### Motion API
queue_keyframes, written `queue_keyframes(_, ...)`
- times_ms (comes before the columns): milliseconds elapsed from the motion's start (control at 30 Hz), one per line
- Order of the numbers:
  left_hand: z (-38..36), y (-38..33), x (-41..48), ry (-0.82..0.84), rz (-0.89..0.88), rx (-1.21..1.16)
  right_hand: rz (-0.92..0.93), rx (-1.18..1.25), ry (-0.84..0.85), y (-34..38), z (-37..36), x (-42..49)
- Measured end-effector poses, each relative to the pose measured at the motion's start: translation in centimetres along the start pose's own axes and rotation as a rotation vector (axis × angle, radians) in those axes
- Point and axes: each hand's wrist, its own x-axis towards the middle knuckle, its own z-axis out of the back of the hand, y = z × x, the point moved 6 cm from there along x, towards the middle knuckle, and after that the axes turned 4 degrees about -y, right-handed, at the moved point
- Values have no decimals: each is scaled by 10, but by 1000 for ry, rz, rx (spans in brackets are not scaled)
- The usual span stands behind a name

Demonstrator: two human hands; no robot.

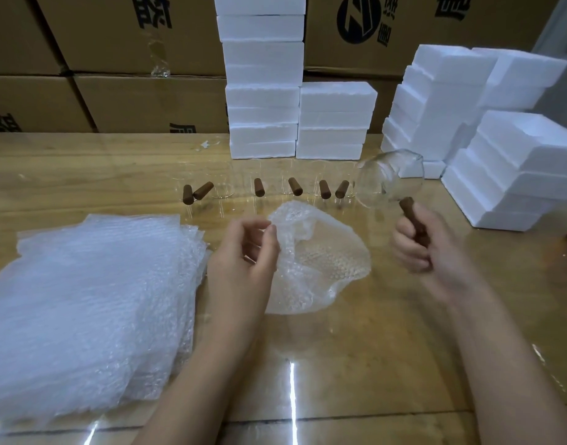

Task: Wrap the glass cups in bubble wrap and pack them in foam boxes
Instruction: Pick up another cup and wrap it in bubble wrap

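Clear glass cup with a brown wooden handle [389, 178] is up in the air, right of the middle, tipped sideways. The right hand [420, 247] grips its handle. The left hand [245, 250] pinches a crumpled clear bubble wrap sheet [324, 261] in the middle. More glass cups [259, 187] stand in a row behind, before white foam boxes [263, 91].

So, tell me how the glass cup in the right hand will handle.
Probably fragile: the glass cup has thin clear walls, so a knock against the table could crack it. Likely light for its size: the right hand lifts it tilted by the wooden handle alone. On its side, its round body might roll until the handle stops it.
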Motion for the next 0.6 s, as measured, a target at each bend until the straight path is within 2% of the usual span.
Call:
queue_keyframes(33, 0, 0, 0, -6, 1, 1, -51, 92, 181, 1, -9, -6)
queue_keyframes(100, 1, 1, 1, -18, 1, 1, -125, 96, 454, 0, -23, -19)
queue_keyframes(200, 3, 0, 1, -23, 5, 7, -149, -169, 651, -8, -36, -32)
queue_keyframes(267, 3, 0, 0, -17, 10, 10, -174, -298, 628, -15, -37, -31)
queue_keyframes(467, -3, -13, -2, 84, -35, 7, -167, -489, 394, -23, -23, -16)
queue_keyframes(600, -15, -19, -9, 167, -52, -9, -248, -494, 361, -38, -33, -16)
